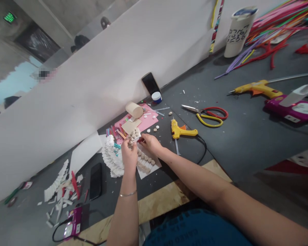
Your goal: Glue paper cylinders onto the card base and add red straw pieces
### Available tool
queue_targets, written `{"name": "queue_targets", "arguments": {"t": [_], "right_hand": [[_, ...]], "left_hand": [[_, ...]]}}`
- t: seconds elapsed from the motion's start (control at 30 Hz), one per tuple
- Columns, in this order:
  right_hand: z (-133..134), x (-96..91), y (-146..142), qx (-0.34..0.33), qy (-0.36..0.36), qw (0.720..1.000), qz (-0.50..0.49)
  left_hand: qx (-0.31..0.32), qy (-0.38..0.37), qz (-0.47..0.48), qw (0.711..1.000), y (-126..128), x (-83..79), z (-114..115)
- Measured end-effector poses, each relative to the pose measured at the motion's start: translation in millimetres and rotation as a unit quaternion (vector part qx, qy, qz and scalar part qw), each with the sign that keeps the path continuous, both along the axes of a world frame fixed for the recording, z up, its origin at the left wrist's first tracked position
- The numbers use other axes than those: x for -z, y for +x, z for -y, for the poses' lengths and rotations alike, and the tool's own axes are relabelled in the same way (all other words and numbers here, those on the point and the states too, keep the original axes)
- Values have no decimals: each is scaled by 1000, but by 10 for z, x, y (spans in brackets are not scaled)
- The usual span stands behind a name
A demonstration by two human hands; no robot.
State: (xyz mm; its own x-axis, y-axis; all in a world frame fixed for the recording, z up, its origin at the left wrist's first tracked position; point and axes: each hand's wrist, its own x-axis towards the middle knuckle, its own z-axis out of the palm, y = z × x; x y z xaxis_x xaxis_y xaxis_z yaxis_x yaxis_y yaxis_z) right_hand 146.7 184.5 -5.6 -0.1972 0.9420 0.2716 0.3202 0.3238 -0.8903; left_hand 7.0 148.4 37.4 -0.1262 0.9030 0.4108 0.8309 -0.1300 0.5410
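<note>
My left hand (129, 155) is closed on a small white piece covered with beige knobs (134, 135), held a little above the table. Close to its right side, my right hand (151, 144) has its fingers pinched together; a dark red bit shows at the fingertips, too small to name. Beneath my hands lies a white card (143, 174) with rows of round beige discs (145, 158). A ruffled white bundle (110, 157) sits left of my left hand. Behind, a pink sheet (150, 119) carries a beige cylinder (134, 110) and coloured sticks.
Right of my hands rest a yellow glue gun (182, 131) and red-and-yellow-handled scissors (210, 114). Another glue gun (259, 89) lies farther right. A black phone (95, 181) and white scraps (59, 201) are at left. A white partition (92, 92) runs along the back.
</note>
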Motion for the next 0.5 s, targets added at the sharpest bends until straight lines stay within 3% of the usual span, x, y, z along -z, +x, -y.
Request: {"name": "queue_targets", "arguments": {"t": [0.2,0.5], "right_hand": [[5,-36,18,-4,-4,1000,15],[4,-240,202,-6,-19,997,69]], "left_hand": [[-6,0,-3,1000,-9,17,-3],[-11,-1,13,1000,-72,52,-41]]}}
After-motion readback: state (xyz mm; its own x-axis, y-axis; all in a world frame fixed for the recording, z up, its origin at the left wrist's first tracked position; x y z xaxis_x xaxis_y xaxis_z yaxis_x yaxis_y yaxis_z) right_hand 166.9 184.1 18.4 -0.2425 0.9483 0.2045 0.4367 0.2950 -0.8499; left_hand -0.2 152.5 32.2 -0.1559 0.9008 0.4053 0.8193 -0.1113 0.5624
